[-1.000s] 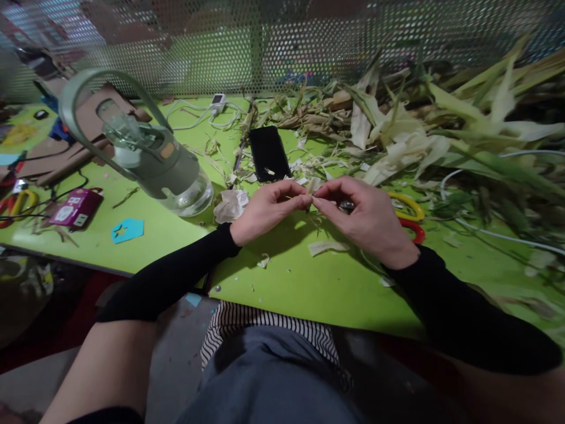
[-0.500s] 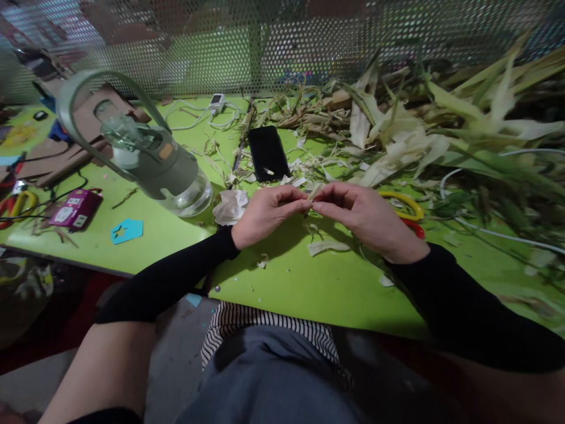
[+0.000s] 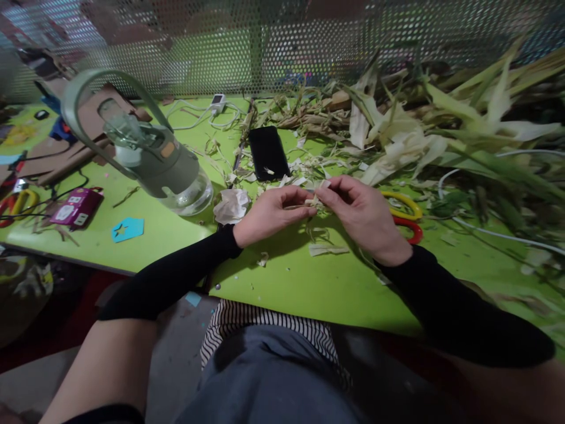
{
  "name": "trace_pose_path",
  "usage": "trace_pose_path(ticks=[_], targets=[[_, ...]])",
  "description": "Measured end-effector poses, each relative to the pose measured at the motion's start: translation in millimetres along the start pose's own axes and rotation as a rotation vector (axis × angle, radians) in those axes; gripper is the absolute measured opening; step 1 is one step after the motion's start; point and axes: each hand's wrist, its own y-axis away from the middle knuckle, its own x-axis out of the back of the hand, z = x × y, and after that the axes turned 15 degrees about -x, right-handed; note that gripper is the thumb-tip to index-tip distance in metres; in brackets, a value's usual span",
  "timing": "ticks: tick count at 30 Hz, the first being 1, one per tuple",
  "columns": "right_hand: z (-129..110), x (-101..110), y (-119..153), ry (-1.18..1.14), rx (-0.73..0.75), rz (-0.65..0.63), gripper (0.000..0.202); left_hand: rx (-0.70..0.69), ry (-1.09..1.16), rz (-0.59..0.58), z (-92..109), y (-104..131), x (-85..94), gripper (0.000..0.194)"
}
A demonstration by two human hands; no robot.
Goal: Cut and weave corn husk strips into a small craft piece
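My left hand (image 3: 274, 213) pinches a small pale piece of corn husk (image 3: 312, 202) between thumb and fingers. Just to its right, my right hand (image 3: 362, 213) is closed on the other end of the husk, thumb against forefinger. How the piece is folded is too small to make out. A loose pale husk strip (image 3: 329, 250) lies on the green table (image 3: 282, 288) below the hands. Beyond them rests a black phone (image 3: 268, 152) with a scrap on its screen. Scissors with yellow and red handles (image 3: 408, 206) lie partly behind my right hand.
A pile of corn husks (image 3: 406, 123) covers the back right. On the left stand a green water bottle (image 3: 165, 168), a maroon box (image 3: 77, 207) and a blue paper cutout (image 3: 128, 229). Crumpled paper (image 3: 231, 205) sits beside my left hand. A white charger (image 3: 217, 103) lies behind.
My right hand has turned and shifted slightly, its thumb now higher on the husk piece. My left hand stays nearly in place, with its fingers a little more spread.
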Motion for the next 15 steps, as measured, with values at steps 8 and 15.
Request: trace_pose_path(ticks=[8,15], targets=[[2.1,-4.0,-0.2,-0.016,0.054,0.011,0.030,-0.043,0.019,0.012,3.7,1.3,-1.5,0.035],[5.2,-10.5,2.4,-0.081,0.037,0.013,0.028,-0.014,0.197,0.010,-1.2,3.2,-5.4,0.023]])
